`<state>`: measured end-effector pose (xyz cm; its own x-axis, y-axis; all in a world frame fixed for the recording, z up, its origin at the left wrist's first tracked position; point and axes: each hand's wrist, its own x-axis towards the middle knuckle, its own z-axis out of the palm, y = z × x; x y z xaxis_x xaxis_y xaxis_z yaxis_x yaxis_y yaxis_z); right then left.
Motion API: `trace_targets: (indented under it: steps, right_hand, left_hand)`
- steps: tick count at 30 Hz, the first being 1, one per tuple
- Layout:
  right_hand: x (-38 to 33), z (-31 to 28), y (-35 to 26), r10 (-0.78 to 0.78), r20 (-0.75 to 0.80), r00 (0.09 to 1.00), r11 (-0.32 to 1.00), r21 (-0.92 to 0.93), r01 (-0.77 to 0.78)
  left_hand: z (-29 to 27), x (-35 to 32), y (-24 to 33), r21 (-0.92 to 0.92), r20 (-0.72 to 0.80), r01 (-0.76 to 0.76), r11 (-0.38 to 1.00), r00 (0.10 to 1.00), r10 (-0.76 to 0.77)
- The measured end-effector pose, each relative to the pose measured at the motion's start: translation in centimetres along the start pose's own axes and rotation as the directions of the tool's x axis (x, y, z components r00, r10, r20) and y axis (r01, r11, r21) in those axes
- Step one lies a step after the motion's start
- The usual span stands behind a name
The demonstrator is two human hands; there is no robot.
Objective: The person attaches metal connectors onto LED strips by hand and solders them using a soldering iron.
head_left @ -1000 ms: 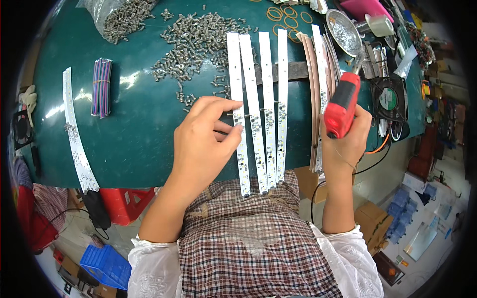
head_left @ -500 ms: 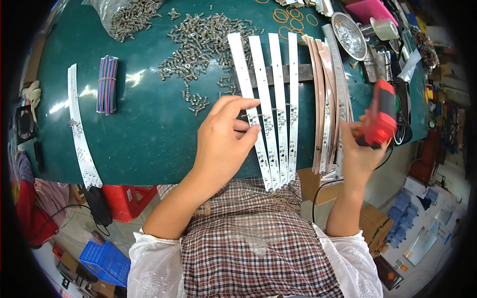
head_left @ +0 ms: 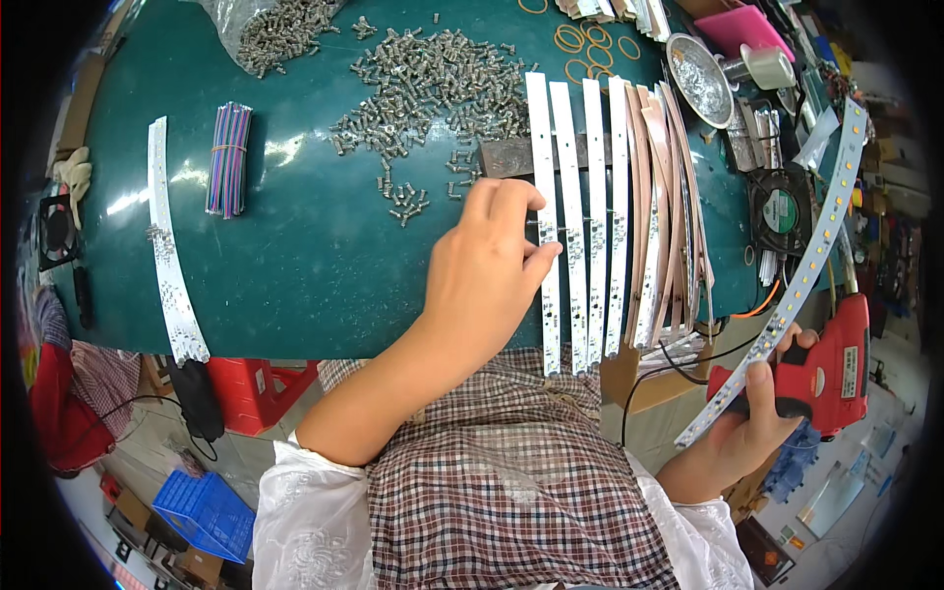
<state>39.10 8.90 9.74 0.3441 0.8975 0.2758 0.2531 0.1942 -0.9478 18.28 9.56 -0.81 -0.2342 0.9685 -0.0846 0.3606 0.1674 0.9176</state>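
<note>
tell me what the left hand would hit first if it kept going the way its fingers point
The left hand points right, fingertips already at the nearest white strip; going on, it would probably cross the next white strips, though height above them is unclear.

4 strips (head_left: 580,226) lie right of the screws (head_left: 423,88) on the table (head_left: 315,256).

At the top left of the green table we saw a clear plastic bag (head_left: 258,29) holding grey screws. On the black fan (head_left: 779,209) at the right there was a round green and white label (head_left: 783,209). We noticed no screens.
</note>
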Motion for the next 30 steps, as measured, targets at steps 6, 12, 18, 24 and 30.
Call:
trace_targets:
  steps: [6,12,18,24,30]
  right_hand:
    - [-1.3,-0.9,0.2,0.162,0.144,0.976,0.983,0.058,-0.172]
    - [-2.2,-0.6,0.8,0.286,0.244,0.927,0.946,0.079,-0.313]
    - [-2.6,-0.5,1.1,0.271,0.299,0.915,0.952,0.056,-0.300]
    - [-2.5,0.2,1.6,0.313,0.346,0.885,0.940,0.023,-0.341]
    - [-2.2,1.8,1.8,0.398,0.319,0.860,0.895,0.071,-0.440]
  left_hand:
    - [-4.6,0.9,-1.4,0.495,-0.260,-0.090,0.864,0.933,0.247]
    - [-5.4,1.3,-2.5,0.490,-0.120,-0.203,0.848,0.947,0.296]
    - [-5.3,1.7,-2.7,0.595,-0.055,-0.201,0.778,0.956,0.289]
    - [-5.2,1.5,-2.9,0.558,-0.135,-0.133,0.819,0.959,0.248]
    - [-6.0,1.5,-1.7,0.209,-0.370,-0.007,0.978,0.925,0.086]
